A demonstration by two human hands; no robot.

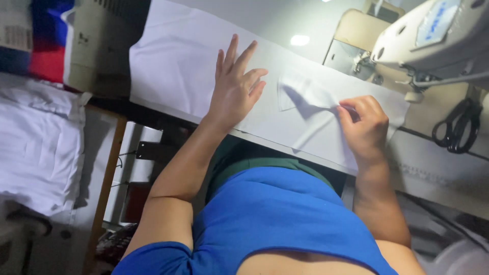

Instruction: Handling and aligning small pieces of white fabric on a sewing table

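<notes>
Pinning: left hand [234, 89], fingers spread wide, flat on white cloth [173, 61] near table [433, 168] front edge.
Pinching: right hand [362, 125], fingertips closed on small pocket piece [300, 94]; keep the fold taut.

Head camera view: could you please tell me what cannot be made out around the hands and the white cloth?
- Right hand: its fingertips curl under, so the exact grip on the small white patch is hidden.
- White cloth: its far end is cut off by the top edge.
- Sewing machine: cut off by the right and top edges; the needle area is too blurred.
- Scissors: dark and blurred, blades unclear.
- Left hand: lies flat, hiding the cloth beneath.
</notes>
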